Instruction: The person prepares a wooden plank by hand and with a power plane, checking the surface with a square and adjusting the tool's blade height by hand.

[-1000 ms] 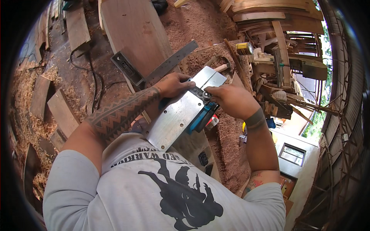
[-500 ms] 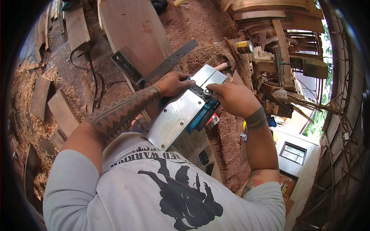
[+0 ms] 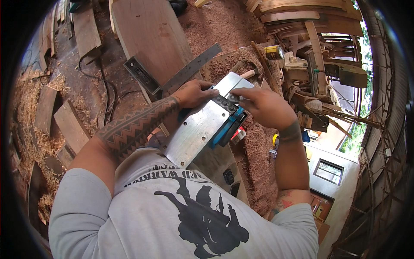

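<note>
An upside-down power planer with a bright metal sole (image 3: 194, 134) and blue body (image 3: 228, 127) lies tilted across the middle, in front of my shirt. My left hand (image 3: 196, 93) grips its left side, thumb on the sole beside the dark cutter slot (image 3: 222, 102). At the slot's right end, my right hand (image 3: 269, 110) has its fingers closed on a small round metal piece that they partly hide. Beyond the planer are a steel square (image 3: 189, 69) and a wooden-handled hammer (image 3: 247, 74), partly hidden by the planer's top end.
A wide plank (image 3: 151, 34) is behind the square. Loose boards (image 3: 86, 30), a black cord (image 3: 103, 86) and shavings are at the left. A yellow can (image 3: 273, 52) stands near stacked lumber (image 3: 310, 17) at upper right. Small black items (image 3: 228, 176) lie below the planer.
My right hand has shifted slightly up and turned at the cutter slot, its fingers now covering more of the round piece. My left hand and the planer have barely moved.
</note>
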Demonstrator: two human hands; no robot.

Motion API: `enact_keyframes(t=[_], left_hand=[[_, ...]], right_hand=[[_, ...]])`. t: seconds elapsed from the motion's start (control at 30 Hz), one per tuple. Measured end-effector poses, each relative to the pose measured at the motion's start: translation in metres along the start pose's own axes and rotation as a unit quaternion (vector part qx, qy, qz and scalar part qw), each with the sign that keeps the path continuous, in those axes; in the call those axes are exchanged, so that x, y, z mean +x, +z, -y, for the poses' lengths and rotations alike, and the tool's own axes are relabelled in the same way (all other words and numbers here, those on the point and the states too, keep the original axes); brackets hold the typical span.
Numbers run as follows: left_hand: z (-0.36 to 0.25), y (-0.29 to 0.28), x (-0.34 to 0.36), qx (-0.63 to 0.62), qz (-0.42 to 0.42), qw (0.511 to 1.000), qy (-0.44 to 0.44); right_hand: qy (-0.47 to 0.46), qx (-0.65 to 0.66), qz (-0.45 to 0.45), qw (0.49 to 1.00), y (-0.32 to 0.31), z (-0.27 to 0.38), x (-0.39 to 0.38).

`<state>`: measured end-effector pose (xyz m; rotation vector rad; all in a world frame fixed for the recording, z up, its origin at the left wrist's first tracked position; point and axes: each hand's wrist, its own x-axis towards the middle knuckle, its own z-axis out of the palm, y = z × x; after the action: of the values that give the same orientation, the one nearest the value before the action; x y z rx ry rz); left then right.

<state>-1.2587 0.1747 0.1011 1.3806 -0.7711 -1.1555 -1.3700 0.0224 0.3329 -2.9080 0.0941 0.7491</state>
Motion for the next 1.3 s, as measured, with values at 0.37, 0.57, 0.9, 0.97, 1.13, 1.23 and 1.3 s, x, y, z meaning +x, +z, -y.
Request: enact_keyframes(t=[0.37,0.57,0.9,0.97,1.13,1.23,1.3], left_hand=[[0.016,-0.015,0.016,-0.109,0.113,0.987,-0.034],[0.025,-0.017,0.020,-0.114,0.106,0.987,-0.040],[0.017,-0.019,0.018,-0.100,0.121,0.986,-0.056],[0.017,-0.020,0.018,-0.111,0.126,0.984,-0.057],[0.008,-0.024,0.016,-0.121,0.145,0.980,-0.062],[0.007,-0.025,0.016,-0.082,0.143,0.985,-0.055],[0.012,-0.024,0.018,-0.110,0.146,0.981,-0.065]], right_hand=[[0.007,0.663,-0.257,0.703,0.047,-0.012,-0.056],[-0.017,0.678,-0.282,0.679,0.052,0.001,-0.046],[-0.010,0.537,-0.322,0.780,0.051,0.023,-0.012],[-0.050,0.522,-0.332,0.784,0.054,0.022,-0.008],[-0.039,0.504,-0.301,0.808,0.064,0.014,-0.001],[-0.061,0.526,-0.326,0.783,0.052,0.026,0.003],[-0.080,0.529,-0.340,0.773,0.051,0.027,0.004]])
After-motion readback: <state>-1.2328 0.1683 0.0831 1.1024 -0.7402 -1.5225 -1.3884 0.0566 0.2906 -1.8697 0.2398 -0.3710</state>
